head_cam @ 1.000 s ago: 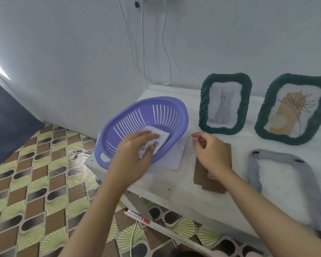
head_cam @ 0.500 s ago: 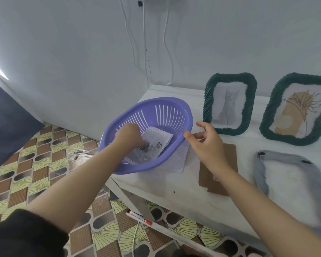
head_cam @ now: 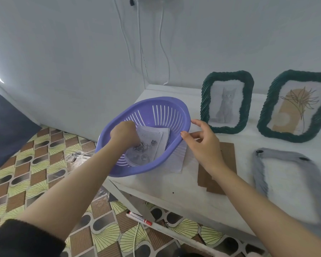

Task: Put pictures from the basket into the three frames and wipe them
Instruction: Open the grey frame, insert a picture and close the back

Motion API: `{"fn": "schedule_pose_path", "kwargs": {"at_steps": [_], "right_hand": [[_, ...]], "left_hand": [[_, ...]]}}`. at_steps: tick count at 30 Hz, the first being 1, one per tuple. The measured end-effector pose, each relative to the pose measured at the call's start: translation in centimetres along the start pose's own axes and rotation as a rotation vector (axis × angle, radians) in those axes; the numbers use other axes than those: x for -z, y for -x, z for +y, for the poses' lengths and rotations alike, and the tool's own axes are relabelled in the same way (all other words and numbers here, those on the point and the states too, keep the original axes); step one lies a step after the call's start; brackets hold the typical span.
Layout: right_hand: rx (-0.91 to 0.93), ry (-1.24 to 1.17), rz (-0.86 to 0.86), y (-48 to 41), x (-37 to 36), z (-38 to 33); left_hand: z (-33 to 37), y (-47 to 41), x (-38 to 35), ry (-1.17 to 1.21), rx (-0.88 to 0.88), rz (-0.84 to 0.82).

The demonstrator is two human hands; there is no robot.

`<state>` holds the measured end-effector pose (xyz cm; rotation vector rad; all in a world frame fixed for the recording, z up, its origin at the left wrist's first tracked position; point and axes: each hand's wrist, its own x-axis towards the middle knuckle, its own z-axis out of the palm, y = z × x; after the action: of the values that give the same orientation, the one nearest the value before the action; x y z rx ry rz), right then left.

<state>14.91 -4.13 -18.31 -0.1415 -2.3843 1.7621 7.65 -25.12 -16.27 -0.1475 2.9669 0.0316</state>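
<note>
A purple slotted basket (head_cam: 156, 101) sits tilted at the table's left corner, with a few printed pictures (head_cam: 154, 143) inside. My left hand (head_cam: 123, 134) reaches into it, fingers closed on the left edge of the top picture. My right hand (head_cam: 202, 143) is open, with its thumb and fingers at the basket's right rim. Two green frames stand against the wall: one (head_cam: 205, 101) holds a cat picture, the other (head_cam: 265, 115) a plant print. A grey frame (head_cam: 259, 173) lies flat at the right with nothing in it.
A brown backing board (head_cam: 228, 158) lies on the white table under my right wrist. A white sheet (head_cam: 176, 162) pokes out from under the basket. Cables (head_cam: 141, 52) hang down the wall. A red-and-white marker (head_cam: 139, 218) lies on the patterned floor below the table's edge.
My left hand has gone from above the basket's rim down into it onto the pictures. My right hand has lifted off the backing board and moved left to the basket's rim.
</note>
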Motion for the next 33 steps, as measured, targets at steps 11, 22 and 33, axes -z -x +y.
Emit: {"fn": "schedule_pose_path", "kwargs": {"at_steps": [11,22,33], "right_hand": [[0.032,-0.032,0.047,0.4,0.8,0.4],[0.111,-0.429,0.002,1.4,4.0,-1.7],[-0.007,-0.318,0.211,4.5,11.6,0.8]], "left_hand": [[0.6,4.0,4.2,0.676,-0.139,0.36],[5.6,8.5,5.1,1.154,-0.437,0.256],[11.4,11.0,0.7,1.087,-0.532,0.123]]}}
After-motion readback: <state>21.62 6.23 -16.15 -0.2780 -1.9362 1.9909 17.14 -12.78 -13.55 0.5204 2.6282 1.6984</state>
